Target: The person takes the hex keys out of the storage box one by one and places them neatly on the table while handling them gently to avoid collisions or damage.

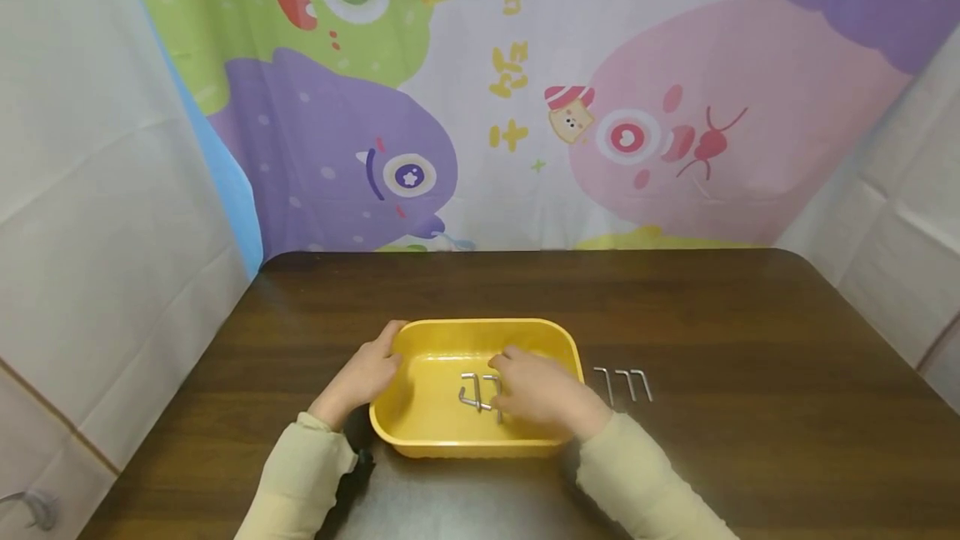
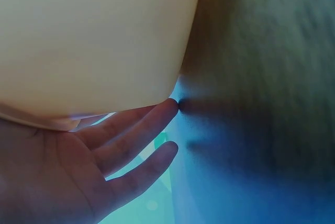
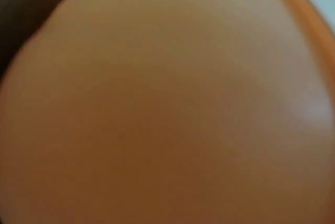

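Note:
A yellow tray (image 1: 420, 432) sits on the brown table. My left hand (image 1: 369, 369) grips its left end, with the thumb over the rim; the left wrist view shows the fingers (image 2: 138, 130) along the tray's outer wall. Inside, several silver L-shaped hex keys (image 1: 477, 392) lie close together on the bottom. Over them reaches my right hand (image 1: 542, 390), slightly blurred, its thumb and fingertips spread apart right at the rightmost key (image 1: 490, 377). That hand hides part of the key and the tray's right side. The right wrist view is mostly filled by a blurred, pale orange-brown surface.
Three more hex keys (image 1: 627, 384) lie side by side on the table (image 1: 750, 407), just right of the tray. A cartoon-printed curtain (image 1: 517, 190) hangs behind the table's far edge. White covered walls (image 1: 97, 190) stand at both sides.

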A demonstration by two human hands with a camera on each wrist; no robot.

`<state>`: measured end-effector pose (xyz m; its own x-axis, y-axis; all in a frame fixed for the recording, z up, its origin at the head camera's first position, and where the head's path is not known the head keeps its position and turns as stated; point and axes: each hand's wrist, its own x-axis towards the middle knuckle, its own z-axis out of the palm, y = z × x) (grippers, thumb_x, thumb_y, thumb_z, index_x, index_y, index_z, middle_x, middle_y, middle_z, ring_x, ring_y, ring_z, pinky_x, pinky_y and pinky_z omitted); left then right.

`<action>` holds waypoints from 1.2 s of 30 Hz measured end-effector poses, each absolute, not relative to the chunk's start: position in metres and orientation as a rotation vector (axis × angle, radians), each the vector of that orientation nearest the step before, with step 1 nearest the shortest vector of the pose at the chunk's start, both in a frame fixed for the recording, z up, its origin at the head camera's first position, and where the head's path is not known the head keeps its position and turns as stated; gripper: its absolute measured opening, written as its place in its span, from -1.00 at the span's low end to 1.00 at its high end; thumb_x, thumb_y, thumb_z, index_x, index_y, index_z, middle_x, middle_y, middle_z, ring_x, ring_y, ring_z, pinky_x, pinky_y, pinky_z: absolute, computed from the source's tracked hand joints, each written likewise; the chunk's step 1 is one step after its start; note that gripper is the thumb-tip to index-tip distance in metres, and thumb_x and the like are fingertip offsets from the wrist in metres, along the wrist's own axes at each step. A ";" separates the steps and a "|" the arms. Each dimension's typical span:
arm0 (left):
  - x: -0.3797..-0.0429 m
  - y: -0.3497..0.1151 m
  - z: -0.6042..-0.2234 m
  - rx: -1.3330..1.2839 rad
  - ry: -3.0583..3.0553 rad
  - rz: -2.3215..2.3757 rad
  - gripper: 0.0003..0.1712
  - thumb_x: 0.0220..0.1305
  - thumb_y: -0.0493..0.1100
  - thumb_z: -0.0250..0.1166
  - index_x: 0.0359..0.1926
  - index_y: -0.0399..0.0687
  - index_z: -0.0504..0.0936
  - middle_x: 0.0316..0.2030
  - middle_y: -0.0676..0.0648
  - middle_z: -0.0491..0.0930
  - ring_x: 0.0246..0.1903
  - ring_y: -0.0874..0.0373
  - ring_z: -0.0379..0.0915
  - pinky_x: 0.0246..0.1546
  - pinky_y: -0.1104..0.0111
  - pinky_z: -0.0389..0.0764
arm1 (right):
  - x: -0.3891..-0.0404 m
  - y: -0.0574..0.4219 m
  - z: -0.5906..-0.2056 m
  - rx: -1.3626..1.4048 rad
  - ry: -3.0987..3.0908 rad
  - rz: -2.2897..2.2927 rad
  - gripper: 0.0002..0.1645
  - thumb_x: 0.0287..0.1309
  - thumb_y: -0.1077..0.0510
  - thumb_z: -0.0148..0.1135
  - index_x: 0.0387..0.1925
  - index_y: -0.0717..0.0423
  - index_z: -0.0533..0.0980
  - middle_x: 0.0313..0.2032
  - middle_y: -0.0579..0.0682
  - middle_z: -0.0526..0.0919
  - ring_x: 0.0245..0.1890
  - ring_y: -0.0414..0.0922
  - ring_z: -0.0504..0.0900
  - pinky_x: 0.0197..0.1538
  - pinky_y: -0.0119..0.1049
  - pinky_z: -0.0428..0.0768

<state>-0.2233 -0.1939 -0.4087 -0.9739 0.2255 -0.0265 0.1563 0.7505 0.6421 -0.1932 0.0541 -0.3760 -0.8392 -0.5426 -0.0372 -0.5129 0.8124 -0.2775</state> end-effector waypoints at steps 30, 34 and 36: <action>-0.224 -0.195 -0.411 0.311 2.829 1.044 -0.51 0.28 -0.28 -0.13 0.24 -0.12 0.17 -0.01 -0.32 0.46 -0.31 -0.01 0.41 -0.30 0.21 0.45 | -0.187 0.044 -0.400 -0.950 2.966 -0.253 -0.61 -0.03 0.09 0.25 -0.18 0.27 0.50 -0.25 0.04 0.47 -0.23 -0.05 0.46 -0.22 -0.20 0.51; -0.225 -0.194 -0.411 0.309 2.828 1.043 -0.51 0.27 -0.28 -0.13 0.24 -0.12 0.17 -0.02 -0.31 0.46 -0.34 0.00 0.41 -0.32 0.23 0.44 | -0.187 0.044 -0.401 -0.955 2.973 -0.272 -0.66 -0.09 0.17 0.26 -0.23 0.27 0.49 -0.29 0.04 0.44 -0.27 -0.05 0.45 -0.24 -0.20 0.50; -0.225 -0.194 -0.411 0.307 2.830 1.043 -0.51 0.27 -0.28 -0.13 0.24 -0.11 0.18 -0.03 -0.31 0.46 -0.35 0.00 0.41 -0.35 0.25 0.44 | -0.187 0.045 -0.401 -0.954 2.974 -0.283 -0.68 -0.12 0.20 0.25 -0.25 0.26 0.48 -0.32 0.03 0.42 -0.30 -0.05 0.44 -0.25 -0.20 0.50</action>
